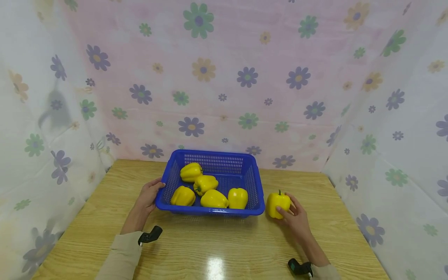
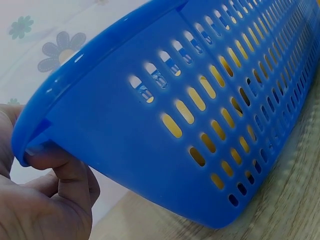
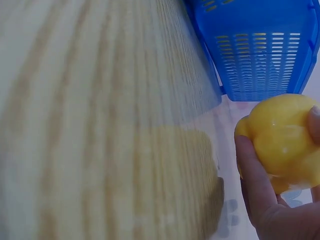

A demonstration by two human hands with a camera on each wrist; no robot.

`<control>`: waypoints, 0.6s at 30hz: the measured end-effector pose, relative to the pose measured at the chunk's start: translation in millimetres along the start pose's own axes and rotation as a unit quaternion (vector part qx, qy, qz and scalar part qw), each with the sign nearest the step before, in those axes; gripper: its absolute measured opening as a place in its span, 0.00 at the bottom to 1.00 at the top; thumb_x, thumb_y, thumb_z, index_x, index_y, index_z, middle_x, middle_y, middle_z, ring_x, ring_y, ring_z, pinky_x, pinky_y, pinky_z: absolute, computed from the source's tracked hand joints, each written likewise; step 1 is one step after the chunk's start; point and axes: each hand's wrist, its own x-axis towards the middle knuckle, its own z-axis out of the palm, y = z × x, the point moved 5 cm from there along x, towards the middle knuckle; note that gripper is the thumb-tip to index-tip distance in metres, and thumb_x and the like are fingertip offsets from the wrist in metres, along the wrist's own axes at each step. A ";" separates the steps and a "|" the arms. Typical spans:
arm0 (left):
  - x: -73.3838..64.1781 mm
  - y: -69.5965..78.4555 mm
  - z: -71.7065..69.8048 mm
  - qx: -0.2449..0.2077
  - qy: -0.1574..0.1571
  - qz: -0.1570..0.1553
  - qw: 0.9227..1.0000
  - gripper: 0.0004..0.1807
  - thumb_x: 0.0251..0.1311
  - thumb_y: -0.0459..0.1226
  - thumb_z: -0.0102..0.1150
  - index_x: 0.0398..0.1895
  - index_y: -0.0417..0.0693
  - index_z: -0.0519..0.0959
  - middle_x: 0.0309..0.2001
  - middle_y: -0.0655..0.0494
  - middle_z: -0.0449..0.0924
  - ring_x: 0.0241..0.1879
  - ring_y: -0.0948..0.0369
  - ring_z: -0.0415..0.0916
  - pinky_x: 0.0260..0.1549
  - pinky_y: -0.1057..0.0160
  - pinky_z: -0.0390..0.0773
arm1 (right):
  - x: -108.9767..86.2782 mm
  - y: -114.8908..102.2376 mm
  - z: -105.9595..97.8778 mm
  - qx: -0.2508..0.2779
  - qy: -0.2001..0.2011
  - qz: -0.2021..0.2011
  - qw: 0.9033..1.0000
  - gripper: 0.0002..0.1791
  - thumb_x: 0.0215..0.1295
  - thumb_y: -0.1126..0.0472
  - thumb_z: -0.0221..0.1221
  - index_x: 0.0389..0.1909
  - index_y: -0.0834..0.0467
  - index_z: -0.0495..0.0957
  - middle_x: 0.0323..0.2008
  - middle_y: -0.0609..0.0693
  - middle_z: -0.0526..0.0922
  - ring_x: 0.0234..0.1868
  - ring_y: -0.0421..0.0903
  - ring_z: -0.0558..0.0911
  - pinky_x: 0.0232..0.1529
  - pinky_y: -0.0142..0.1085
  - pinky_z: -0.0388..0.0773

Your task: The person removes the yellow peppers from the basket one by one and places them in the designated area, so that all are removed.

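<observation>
A blue plastic basket (image 1: 210,211) with slotted walls stands on the wooden table, holding several yellow bell peppers (image 1: 214,199). At its left end my left hand (image 1: 148,196) grips the rim; in the left wrist view, the fingers (image 2: 72,172) curl beneath the lip of the basket (image 2: 125,130). Just right of the basket, my right hand (image 1: 296,217) holds another yellow bell pepper (image 1: 279,205), its green stem upward. Thumb and fingers close around that pepper (image 3: 282,140) in the right wrist view, where a gap shows between it and the tabletop.
The wooden table (image 1: 189,249) is bounded by flowered cloth (image 1: 224,109) at the back and both sides. A black wrist camera (image 1: 150,235) sits on the left forearm, another black camera (image 1: 300,267) on the right.
</observation>
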 end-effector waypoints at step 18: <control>-0.4 -1.3 -0.9 -0.004 -0.003 -0.010 1.000 0.36 0.76 0.35 0.43 0.81 0.34 0.43 0.73 0.37 0.56 0.46 0.69 0.78 0.47 0.68 0.82 | 22.3 -2.1 1.5 -0.025 -0.011 -0.005 1.000 0.37 0.74 0.63 0.59 0.79 0.52 0.55 0.71 0.67 0.63 0.52 0.43 0.80 0.47 0.46 0.85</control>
